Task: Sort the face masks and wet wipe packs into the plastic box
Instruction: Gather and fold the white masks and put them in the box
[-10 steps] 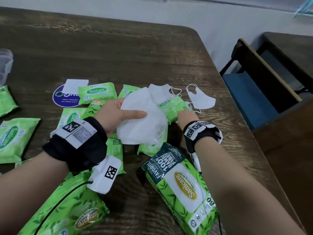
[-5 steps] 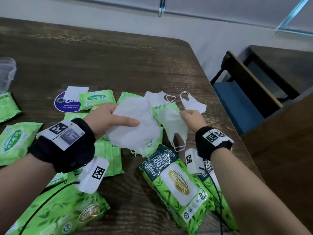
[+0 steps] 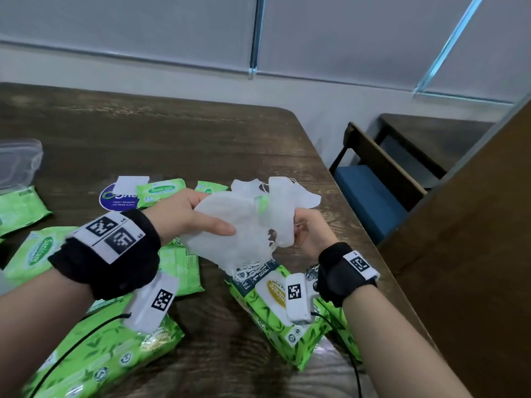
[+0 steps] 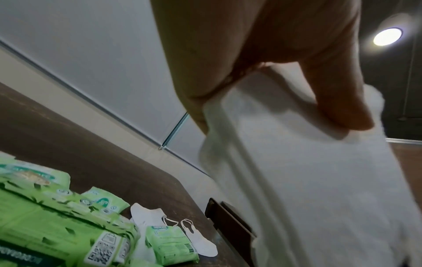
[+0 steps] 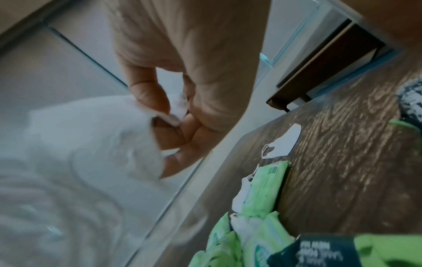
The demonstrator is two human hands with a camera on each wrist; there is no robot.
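White face masks (image 3: 230, 225), both hands gripping

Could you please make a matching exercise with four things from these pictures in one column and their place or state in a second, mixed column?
Things:
1. left hand
2. right hand
3. plastic box
4. large wipes pack

Places or states:
A. at the table's far left edge
B. lies on the table below the right wrist
C. thumb lies across a stack of white masks
D. pinches the edge of a single white mask

Pairs: 1-C, 2-D, 3-A, 4-B
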